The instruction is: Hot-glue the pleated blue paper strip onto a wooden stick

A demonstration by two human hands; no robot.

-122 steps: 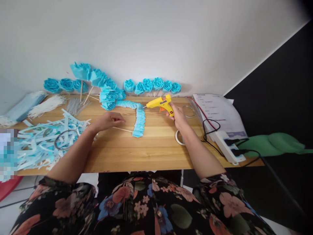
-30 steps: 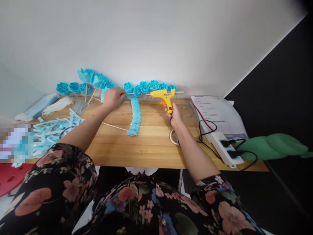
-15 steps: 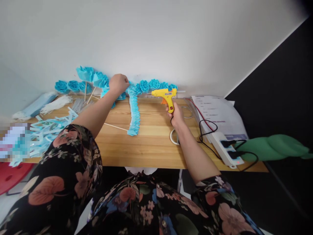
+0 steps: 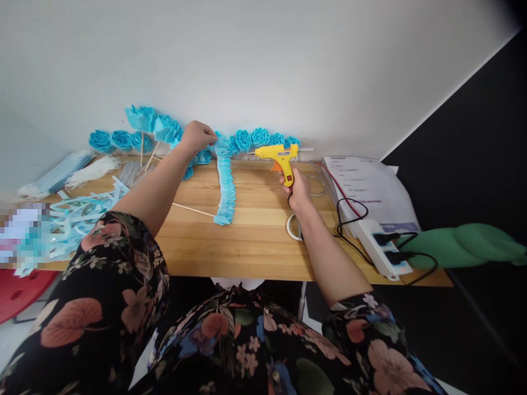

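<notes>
My right hand [image 4: 297,187] is wrapped round the grip of a yellow hot glue gun [image 4: 281,153], its nozzle pointing left and a clear glue stick out of its back. A pleated strip of light-blue crepe paper [image 4: 226,189] hangs down over the wooden table, left of the nozzle and apart from it. At the strip's upper end, my left hand [image 4: 198,136] has thumb and fingers pinched together on the paper. A thin wooden stick [image 4: 194,209] lies with one end at the strip's lower end.
Blue paper roses [image 4: 260,139] line the wall, with larger flowers on sticks [image 4: 142,118] at left. Blue paper strips [image 4: 88,206] and white bundles [image 4: 93,172] lie left. At right are a tape roll [image 4: 293,227], papers [image 4: 358,184], a power strip [image 4: 381,249] and a green balloon [image 4: 457,247].
My left hand has shifted slightly up, its fingers more stretched toward the strip's top. The glue gun stays in my right hand, almost unmoved. The view has tilted a little.
</notes>
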